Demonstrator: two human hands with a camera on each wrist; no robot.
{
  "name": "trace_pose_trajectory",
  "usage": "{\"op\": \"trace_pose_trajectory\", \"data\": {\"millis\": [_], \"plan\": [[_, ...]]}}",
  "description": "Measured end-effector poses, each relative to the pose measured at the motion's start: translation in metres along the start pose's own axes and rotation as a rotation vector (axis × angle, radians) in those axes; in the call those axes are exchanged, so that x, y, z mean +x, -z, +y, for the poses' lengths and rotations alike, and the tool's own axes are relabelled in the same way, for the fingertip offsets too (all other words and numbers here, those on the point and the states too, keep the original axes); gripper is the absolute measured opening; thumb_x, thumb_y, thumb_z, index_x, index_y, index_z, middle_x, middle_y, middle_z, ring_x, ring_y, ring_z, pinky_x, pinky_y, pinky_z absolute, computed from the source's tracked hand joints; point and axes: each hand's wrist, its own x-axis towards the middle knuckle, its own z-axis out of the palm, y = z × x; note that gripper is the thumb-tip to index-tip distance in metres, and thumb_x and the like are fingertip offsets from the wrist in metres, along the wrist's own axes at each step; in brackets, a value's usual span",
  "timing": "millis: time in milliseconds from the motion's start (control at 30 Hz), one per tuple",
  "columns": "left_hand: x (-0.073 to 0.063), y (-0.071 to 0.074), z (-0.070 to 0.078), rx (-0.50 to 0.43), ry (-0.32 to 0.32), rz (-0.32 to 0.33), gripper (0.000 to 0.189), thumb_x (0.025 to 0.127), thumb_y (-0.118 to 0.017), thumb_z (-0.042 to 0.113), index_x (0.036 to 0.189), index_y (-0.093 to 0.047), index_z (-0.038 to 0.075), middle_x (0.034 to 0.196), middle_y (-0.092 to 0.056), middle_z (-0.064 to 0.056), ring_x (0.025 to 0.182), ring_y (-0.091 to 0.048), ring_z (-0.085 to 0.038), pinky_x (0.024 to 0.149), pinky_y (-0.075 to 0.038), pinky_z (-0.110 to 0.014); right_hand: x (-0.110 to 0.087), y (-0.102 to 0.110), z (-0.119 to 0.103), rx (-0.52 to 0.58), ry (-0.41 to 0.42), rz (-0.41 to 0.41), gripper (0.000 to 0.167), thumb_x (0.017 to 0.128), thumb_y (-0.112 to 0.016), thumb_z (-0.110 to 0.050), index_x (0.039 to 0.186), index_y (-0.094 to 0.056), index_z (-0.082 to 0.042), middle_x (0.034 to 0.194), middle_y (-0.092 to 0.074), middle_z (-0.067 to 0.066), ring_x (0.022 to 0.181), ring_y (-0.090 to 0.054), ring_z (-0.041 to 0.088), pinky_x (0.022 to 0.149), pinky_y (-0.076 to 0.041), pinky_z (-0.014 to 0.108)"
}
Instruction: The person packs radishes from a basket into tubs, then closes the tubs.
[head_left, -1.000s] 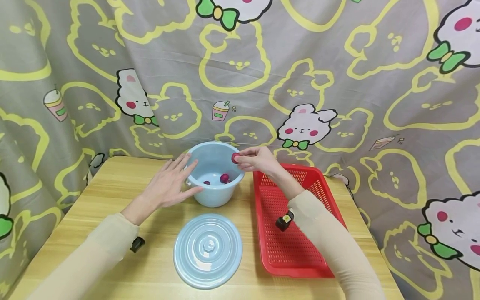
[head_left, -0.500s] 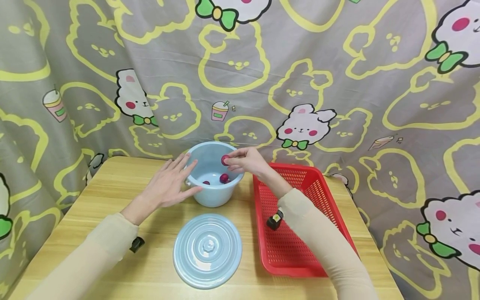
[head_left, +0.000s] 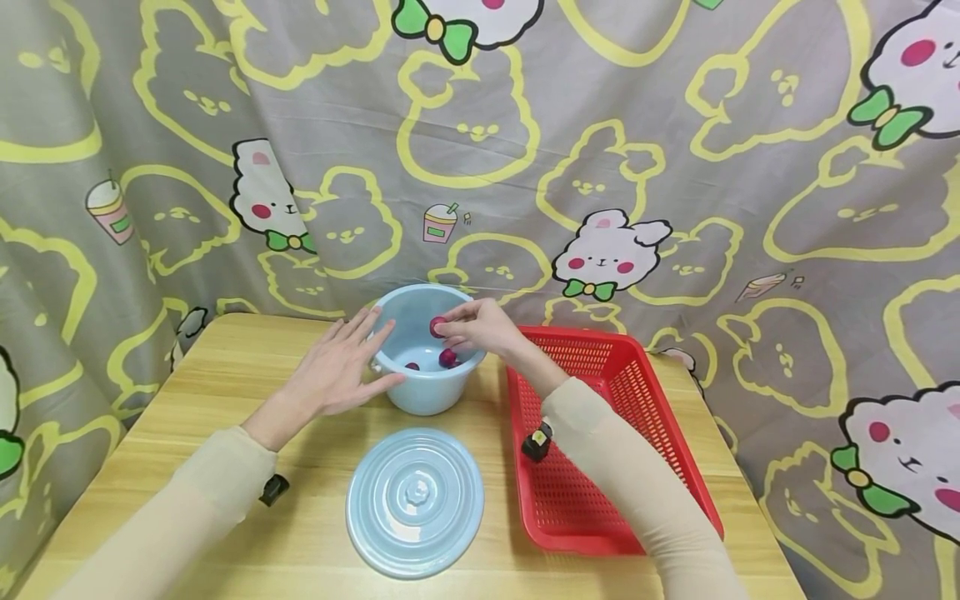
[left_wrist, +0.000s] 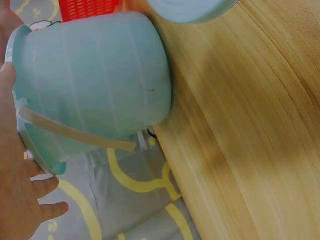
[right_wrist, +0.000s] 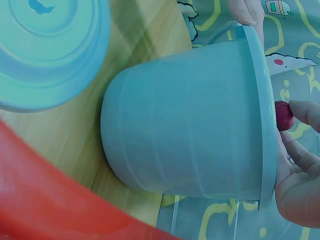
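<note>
A light blue bucket [head_left: 427, 393] stands upright at the back of the table, with a few round dark-red fruits [head_left: 448, 358] on its floor. My right hand [head_left: 486, 327] reaches over the right side of the rim and pinches another small round dark-red fruit [right_wrist: 285, 116] between thumb and fingers, above the bucket's opening. The left hand [head_left: 333, 367] has its fingers spread and straight, resting at the bucket's left rim. In the left wrist view the bucket's pale handle [left_wrist: 75, 131] hangs down along its side.
A round light blue lid [head_left: 416, 533] lies flat on the wooden table [head_left: 300, 533] in front of the bucket. To the right is a red perforated basket [head_left: 528, 500], partly under my right forearm. A patterned grey curtain [head_left: 337, 100] hangs behind the table.
My right hand has moved left, carrying the pinched fruit from the bucket's right rim to above its opening. My left hand keeps its place at the rim.
</note>
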Motion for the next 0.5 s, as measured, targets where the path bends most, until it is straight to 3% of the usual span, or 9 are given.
{"op": "trace_pose_trajectory", "data": {"millis": [200,333,500], "plan": [[-0.0007,-0.0007,0.0002,-0.004,0.001,-0.003,0.095,0.098,-0.052,0.074,0.167,-0.032,0.011,0.177,-0.020,-0.019,0.163,-0.025,-0.041,0.130,-0.026,-0.064,0.0026,-0.0059,-0.0005,-0.031,-0.011,-0.002,0.033,0.094,-0.081,-0.017,0.119,-0.075,0.003,0.113,-0.078,0.027,0.083,-0.081,0.020,0.093,-0.064,0.047],[-0.0009,-0.0006,-0.0001,-0.006,0.000,0.002,0.095,0.098,-0.053,0.073,0.166,-0.033,0.011,0.177,-0.020,-0.019,0.163,-0.025,-0.041,0.130,-0.026,-0.064,0.0048,-0.0071,-0.0008,-0.041,-0.019,0.000,0.033,0.094,-0.082,-0.017,0.119,-0.075,0.003,0.114,-0.078,0.027,0.086,-0.082,0.022,0.089,-0.066,0.043],[-0.0005,-0.0003,0.0001,-0.010,0.005,0.000,0.095,0.098,-0.053,0.074,0.167,-0.033,0.012,0.177,-0.020,-0.018,0.164,-0.024,-0.041,0.131,-0.026,-0.064,0.0061,-0.0069,-0.0004,-0.049,-0.019,0.001,0.034,0.093,-0.082,-0.018,0.119,-0.074,0.003,0.113,-0.078,0.026,0.088,-0.082,0.024,0.094,-0.064,0.048]]}}
